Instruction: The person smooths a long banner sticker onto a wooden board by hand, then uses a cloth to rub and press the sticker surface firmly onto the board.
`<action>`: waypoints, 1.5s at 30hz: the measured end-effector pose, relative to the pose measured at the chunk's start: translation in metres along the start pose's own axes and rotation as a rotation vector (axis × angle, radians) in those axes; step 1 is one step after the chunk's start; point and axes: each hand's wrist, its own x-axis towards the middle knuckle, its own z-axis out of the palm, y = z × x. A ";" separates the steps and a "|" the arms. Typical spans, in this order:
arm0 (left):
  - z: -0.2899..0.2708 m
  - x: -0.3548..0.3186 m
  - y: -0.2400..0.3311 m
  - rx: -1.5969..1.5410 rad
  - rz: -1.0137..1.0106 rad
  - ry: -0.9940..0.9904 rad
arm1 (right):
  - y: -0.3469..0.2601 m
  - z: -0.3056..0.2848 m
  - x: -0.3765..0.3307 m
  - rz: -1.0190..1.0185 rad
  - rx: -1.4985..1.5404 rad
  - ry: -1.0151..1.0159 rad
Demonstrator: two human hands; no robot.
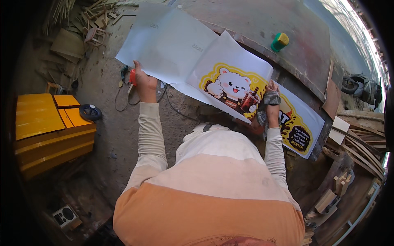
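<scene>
Orange-and-cream shirt (209,184) fills the foreground. Hands apart, the left hand (146,85) grips a red object (132,77) beside pale film (168,45); the right hand (272,110) clutches grey cloth (271,98) against the printed sheet (236,88) along the worktop (301,57). Uneven pulling could crease it.

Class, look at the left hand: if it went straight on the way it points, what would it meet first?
The left hand would most likely meet the pale sheet first; its near edge appears just ahead, though depth is hard to judge.
</scene>
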 end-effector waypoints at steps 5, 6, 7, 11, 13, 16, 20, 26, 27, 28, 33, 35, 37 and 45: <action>-0.135 0.108 -0.056 -0.013 -0.122 0.186 | -0.005 0.007 -0.002 0.221 0.391 0.068; -0.153 0.119 -0.058 -0.002 -0.128 0.204 | -0.002 0.011 -0.004 0.249 0.429 0.067; -0.157 0.128 -0.060 0.004 -0.142 0.215 | 0.006 0.013 -0.007 0.260 0.422 0.060; -0.130 0.133 -0.061 0.093 -0.149 0.246 | 0.037 0.016 -0.019 0.250 0.297 0.031; -0.121 0.132 -0.056 0.157 -0.117 0.260 | 0.045 0.019 -0.021 0.242 0.268 0.022; -0.108 0.125 -0.052 0.160 -0.131 0.251 | 0.055 0.021 -0.024 0.220 0.219 0.052; -0.121 0.127 -0.049 0.199 -0.147 0.259 | 0.056 0.027 -0.023 0.142 0.179 0.100; -0.123 0.079 -0.080 -0.144 -0.154 0.037 | 0.069 0.029 -0.027 0.246 0.267 0.038; -0.117 0.051 -0.096 -0.222 -0.219 -0.023 | 0.068 0.029 -0.028 0.258 0.292 0.051; -0.112 0.022 -0.111 -0.148 -0.338 -0.062 | 0.066 0.029 -0.023 0.268 0.319 0.066; -0.110 -0.064 -0.173 -0.001 -0.406 0.004 | 0.034 0.024 -0.017 0.173 0.235 0.137; -0.097 -0.080 -0.182 0.276 -0.344 -0.056 | 0.027 0.018 -0.024 0.216 0.291 0.093; -0.068 -0.094 -0.187 0.286 -0.327 -0.024 | 0.029 0.014 -0.026 0.346 0.380 0.061; -0.050 -0.097 -0.208 0.341 -0.376 0.194 | 0.000 0.016 -0.010 0.064 0.287 0.208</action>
